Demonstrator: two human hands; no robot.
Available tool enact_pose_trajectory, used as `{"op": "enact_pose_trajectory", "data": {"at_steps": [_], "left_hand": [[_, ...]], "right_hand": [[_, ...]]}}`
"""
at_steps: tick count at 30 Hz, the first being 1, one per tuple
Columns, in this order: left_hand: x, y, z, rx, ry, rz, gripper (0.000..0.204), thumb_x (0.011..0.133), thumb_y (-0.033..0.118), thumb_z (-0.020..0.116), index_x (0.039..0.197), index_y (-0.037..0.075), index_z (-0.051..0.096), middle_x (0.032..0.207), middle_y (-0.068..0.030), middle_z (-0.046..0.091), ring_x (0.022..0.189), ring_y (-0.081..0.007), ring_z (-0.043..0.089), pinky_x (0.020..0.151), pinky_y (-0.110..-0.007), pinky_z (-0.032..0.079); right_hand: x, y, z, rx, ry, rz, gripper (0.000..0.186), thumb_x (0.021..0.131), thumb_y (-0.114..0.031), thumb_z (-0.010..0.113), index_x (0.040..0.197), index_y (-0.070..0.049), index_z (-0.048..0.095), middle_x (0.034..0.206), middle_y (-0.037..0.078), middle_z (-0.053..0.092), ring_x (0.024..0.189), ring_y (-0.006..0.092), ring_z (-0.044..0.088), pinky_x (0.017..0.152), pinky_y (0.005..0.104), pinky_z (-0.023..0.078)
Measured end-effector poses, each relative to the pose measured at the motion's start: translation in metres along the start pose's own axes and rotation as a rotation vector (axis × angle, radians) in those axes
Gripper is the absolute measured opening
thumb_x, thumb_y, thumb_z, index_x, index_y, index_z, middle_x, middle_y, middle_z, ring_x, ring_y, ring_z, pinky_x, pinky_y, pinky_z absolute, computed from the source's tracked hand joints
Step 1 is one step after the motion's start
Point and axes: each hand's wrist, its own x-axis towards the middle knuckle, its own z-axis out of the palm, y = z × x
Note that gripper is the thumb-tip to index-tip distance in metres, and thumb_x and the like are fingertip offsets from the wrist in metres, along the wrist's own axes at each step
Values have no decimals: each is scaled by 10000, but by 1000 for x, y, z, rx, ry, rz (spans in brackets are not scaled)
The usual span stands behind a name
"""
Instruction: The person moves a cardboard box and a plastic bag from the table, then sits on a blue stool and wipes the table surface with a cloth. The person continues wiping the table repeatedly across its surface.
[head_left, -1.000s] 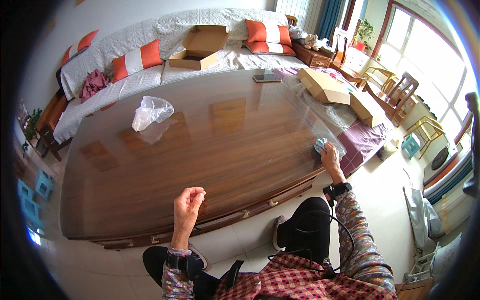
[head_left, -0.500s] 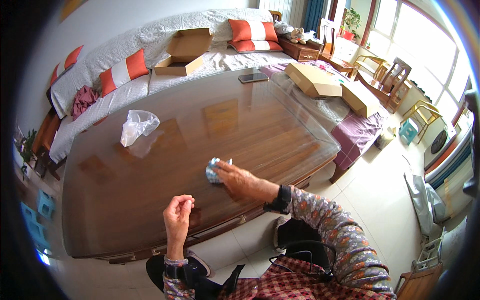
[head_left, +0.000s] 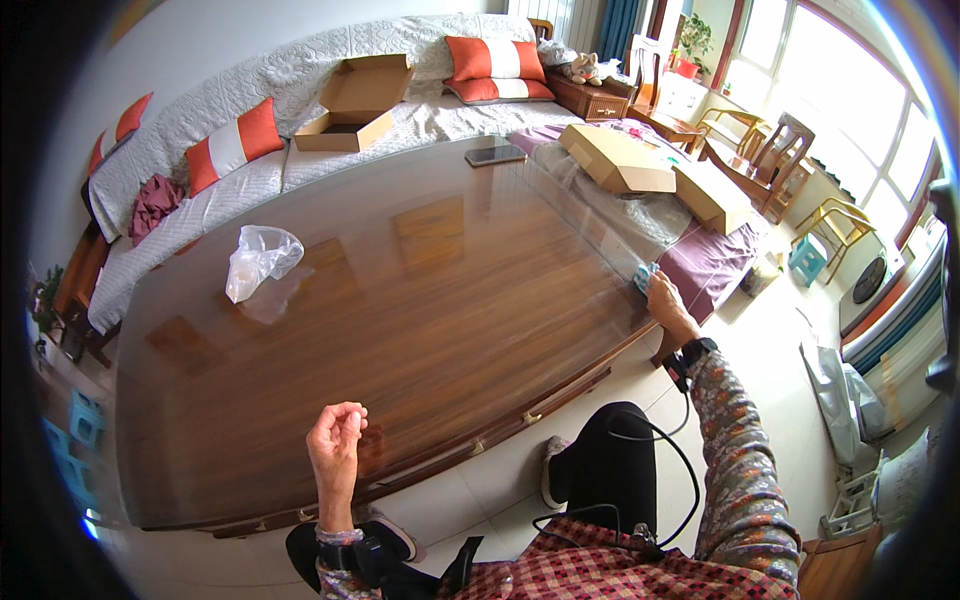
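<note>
My right hand [head_left: 673, 305] reaches out to the table's right corner. Its fingers press a crumpled blue-and-white cloth [head_left: 643, 277] onto the glassy top of the dark wooden table [head_left: 400, 340]. Over the near edge of that table hovers my left hand [head_left: 336, 440], its fingers curled in against the thumb, with nothing seen in it. A thin, clear plastic bag [head_left: 262, 262] lies crumpled on the left part of the tabletop. At the far edge rests a dark phone [head_left: 495, 155].
Behind the table runs a sofa with a white quilted cover [head_left: 330, 180], orange-and-white cushions [head_left: 236, 146] and an open cardboard box [head_left: 355, 103]. Two more cardboard boxes [head_left: 618, 160] lie on a covered seat at the right. A black cable [head_left: 690, 455] hangs by my right arm.
My right hand has swept the cloth from the middle of the table to the right corner, and the arm is now stretched out. The left hand stays curled near the front edge.
</note>
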Motion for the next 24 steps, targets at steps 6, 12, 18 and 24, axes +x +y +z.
{"op": "enact_pose_trajectory", "data": {"at_steps": [6,12,18,24], "left_hand": [[4,-5,3,-20,-26,-10,126,953,148,617,1003,41,661,918,-28,676,795,-73,610,689,-205,479],[9,-5,-1,1,7,-32,110,949,107,615,999,18,656,900,-29,671,794,-75,602,727,-213,497],[15,-3,-2,41,30,-16,96,947,79,611,988,5,655,894,-30,673,793,-78,602,754,-225,515],[14,-8,-15,33,43,-28,95,943,63,607,1003,4,651,913,-36,681,826,-84,625,765,-231,523]], "right_hand": [[42,-23,8,-364,-202,-204,185,823,-103,575,977,-51,663,989,164,637,930,335,604,793,437,502],[98,-169,92,-842,297,-1029,156,772,-177,601,854,-86,698,915,70,646,968,249,559,926,447,437],[108,-288,127,-396,257,-1344,149,806,-137,571,865,-26,651,900,111,642,862,248,590,894,415,487],[146,-156,91,-667,-73,-694,153,880,-149,551,866,-59,673,907,108,644,837,227,606,804,359,492]]}}
